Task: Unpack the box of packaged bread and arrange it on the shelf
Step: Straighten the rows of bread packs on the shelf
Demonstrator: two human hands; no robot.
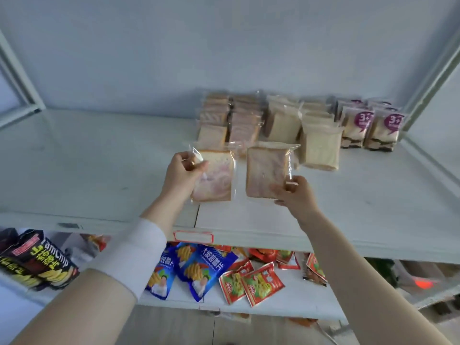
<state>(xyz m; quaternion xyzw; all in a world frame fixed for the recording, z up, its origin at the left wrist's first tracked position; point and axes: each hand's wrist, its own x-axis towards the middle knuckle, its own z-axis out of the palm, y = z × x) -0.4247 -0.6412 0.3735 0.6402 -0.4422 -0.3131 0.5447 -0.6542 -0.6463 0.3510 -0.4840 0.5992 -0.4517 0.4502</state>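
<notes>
At frame centre, the left hand grips one bread packet by its left edge; the right hand pinches a second bread packet at its lower right corner. Both packets are above the front of the white shelf, ahead of the bread rows at upper centre. Each packet appears light, soft and easily crushed; the film looks slippery. Hold by the edges or the sealed seam, not across the slice faces.

Snack packets on lower shelf
</notes>
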